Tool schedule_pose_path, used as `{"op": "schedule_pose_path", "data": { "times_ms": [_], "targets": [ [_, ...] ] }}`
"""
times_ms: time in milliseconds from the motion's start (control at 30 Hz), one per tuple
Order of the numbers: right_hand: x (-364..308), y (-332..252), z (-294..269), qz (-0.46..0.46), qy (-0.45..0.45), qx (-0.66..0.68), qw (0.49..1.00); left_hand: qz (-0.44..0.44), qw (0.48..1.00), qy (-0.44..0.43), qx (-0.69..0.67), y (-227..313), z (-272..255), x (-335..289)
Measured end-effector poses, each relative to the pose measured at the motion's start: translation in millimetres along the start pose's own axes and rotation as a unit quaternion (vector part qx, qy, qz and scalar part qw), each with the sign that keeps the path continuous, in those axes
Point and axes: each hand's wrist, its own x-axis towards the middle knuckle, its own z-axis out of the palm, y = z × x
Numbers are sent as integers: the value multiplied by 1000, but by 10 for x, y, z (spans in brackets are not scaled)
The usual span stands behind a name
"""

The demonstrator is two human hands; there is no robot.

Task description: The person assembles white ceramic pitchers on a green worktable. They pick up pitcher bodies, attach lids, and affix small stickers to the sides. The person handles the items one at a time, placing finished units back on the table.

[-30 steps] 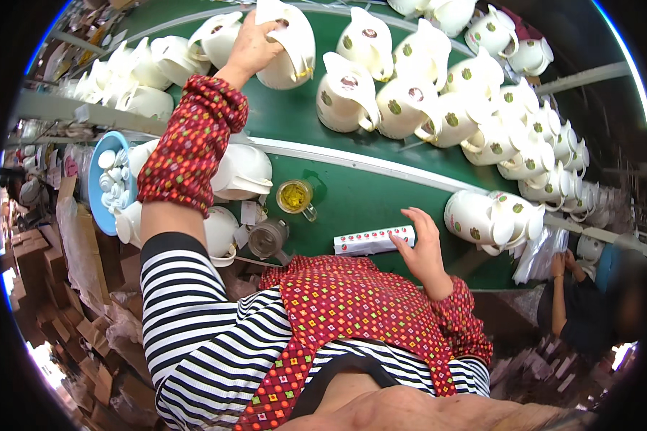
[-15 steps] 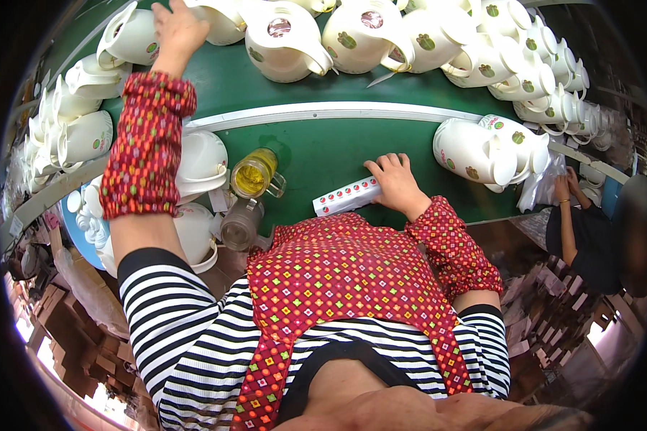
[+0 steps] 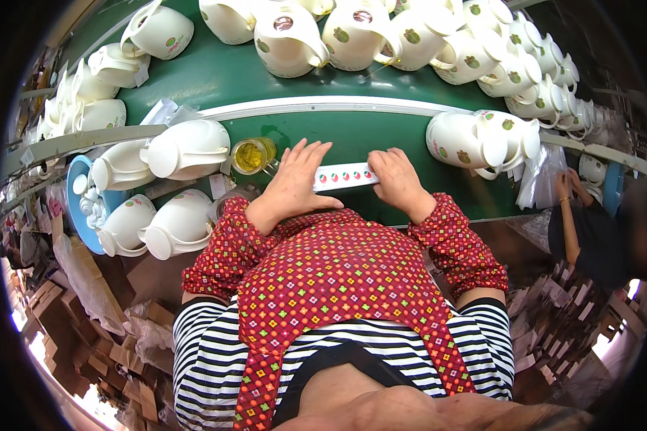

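Observation:
A white strip of stickers [image 3: 343, 177], printed with a row of small red and green designs, lies level in front of my apron at the near edge of the green work surface. My right hand [image 3: 397, 181] has its fingers bent around the right end of the strip. At the strip's left end is my left hand [image 3: 293, 182], fingers stretched out and the thumb apart, with nothing seen in it. Just left of it stands a glass mug [image 3: 250, 156] with something yellow inside. A second, darker glass is partly hidden behind my left forearm.
Rows of white jugs [image 3: 289, 43] with leaf stickers stand beyond the metal rail [image 3: 323, 104]. More white jugs [image 3: 188, 149] are on the left, and a pair [image 3: 454, 138] lies at the right. A blue basin [image 3: 86, 194] holds white parts. At far right, a person's hands [image 3: 569, 185] touch clear plastic.
My left hand has come back from the far-left jugs to the strip's left end. The strip has turned nearly level and moved slightly up, with my right hand still at its right end.

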Motion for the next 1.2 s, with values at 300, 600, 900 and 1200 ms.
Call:
{"op": "schedule_pose_path", "data": {
  "times_ms": [300,600,900,1200],
  "targets": [
    [-149,-150,-1313,145,-87,340,925,-175,924,-120,-317,-123,-386,-235],
    [-233,-452,-1316,177,36,470,864,-171,923,-83,-334,56,-553,-439],
    [-159,-493,-1285,118,91,382,912,-184,922,-51,-337,198,-576,-573],
    [-44,-662,-1365,2,222,162,962,-183,908,-46,-374,-25,-443,-559]
  ]
}}
